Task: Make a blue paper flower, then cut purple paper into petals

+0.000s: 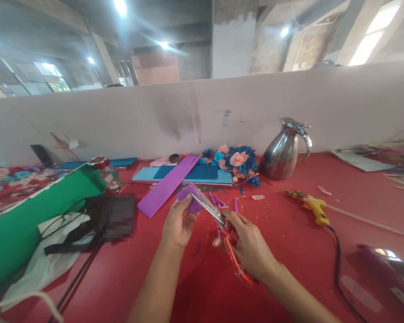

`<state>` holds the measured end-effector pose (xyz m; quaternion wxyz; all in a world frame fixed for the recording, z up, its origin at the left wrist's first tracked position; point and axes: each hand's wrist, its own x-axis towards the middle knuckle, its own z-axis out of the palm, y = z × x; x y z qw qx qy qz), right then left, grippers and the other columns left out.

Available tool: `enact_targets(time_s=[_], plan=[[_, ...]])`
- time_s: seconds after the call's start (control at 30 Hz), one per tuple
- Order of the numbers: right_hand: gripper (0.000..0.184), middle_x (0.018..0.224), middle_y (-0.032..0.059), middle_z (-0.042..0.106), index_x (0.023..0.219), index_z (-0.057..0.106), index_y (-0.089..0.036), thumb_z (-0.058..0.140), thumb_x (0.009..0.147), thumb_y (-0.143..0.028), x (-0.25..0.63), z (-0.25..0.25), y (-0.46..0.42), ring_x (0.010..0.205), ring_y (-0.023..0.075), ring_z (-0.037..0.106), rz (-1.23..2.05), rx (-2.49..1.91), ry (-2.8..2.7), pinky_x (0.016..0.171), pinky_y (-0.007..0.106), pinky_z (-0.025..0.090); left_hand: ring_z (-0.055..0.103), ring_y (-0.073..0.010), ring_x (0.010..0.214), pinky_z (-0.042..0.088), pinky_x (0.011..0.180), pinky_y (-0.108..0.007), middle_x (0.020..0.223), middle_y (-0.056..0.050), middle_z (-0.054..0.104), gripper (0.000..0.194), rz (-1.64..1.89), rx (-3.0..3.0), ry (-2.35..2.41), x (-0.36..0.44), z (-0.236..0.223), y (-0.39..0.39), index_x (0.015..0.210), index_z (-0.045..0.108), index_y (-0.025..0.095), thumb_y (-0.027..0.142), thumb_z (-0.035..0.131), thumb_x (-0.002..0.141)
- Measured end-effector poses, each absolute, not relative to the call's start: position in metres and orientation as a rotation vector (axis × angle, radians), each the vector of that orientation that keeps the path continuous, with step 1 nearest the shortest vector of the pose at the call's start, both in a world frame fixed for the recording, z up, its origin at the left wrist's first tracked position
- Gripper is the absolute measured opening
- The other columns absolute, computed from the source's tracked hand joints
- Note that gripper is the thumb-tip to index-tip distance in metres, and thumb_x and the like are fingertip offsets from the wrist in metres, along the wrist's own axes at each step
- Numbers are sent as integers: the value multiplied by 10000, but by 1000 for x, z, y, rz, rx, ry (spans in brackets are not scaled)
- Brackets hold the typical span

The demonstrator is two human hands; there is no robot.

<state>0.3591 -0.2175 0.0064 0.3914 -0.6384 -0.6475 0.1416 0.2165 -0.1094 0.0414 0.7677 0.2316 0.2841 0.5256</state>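
Between the thumb and fingers of my left hand (180, 222) is a small folded piece of purple paper (195, 205). My right hand (250, 244) grips scissors (208, 210) with orange handles, and their metal blades lie at the paper's upper edge. Whether the blades have cut into it I cannot tell. Purple offcuts (216, 199) are scattered on the red table (202, 287) just beyond the scissors. A long purple paper strip (168, 186) lies slantwise behind my left hand, across light blue and dark blue sheets (202, 172).
Blue and pink paper flowers (238, 159) are heaped near the white partition (137, 116), beside a steel jug (282, 150). A yellow glue gun (314, 208) with a black cord lies right. Left are a glass jar (107, 175), a green panel (43, 224) and a black bag (90, 220).
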Motion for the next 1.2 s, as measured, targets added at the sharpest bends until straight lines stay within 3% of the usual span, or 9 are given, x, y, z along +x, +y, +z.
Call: enact_targets(time_s=[0.37,0.67,0.97,1.2], plan=[[374,895,41,611,1150,534,-245,585,781,-208,356,10,-220,669,171,552,405,-1650,-1617,624,268,420,682,-115,640,572,601,-178,761,-33,740,114,1159,499,552,219,39,-109,797,701,142,51,663,740],[312,740,12,665,1079,574,-233,532,779,-158,357,9,-221,550,148,568,412,-1629,-1619,545,221,405,689,-117,661,576,621,-194,787,-42,744,109,1187,510,573,219,36,-106,821,695,132,60,670,743],[248,812,45,724,1045,555,-222,519,803,-187,357,13,-222,610,173,638,484,-1666,-1641,574,232,431,681,-111,612,573,595,-202,729,-28,736,100,1172,503,610,218,35,-107,820,690,129,59,648,764],[129,722,-2,730,926,500,-237,465,825,-165,355,15,-223,598,154,644,689,-1493,-1553,558,211,420,693,-122,667,581,652,-227,776,-50,745,119,1143,472,600,218,36,-106,842,690,126,54,611,790]])
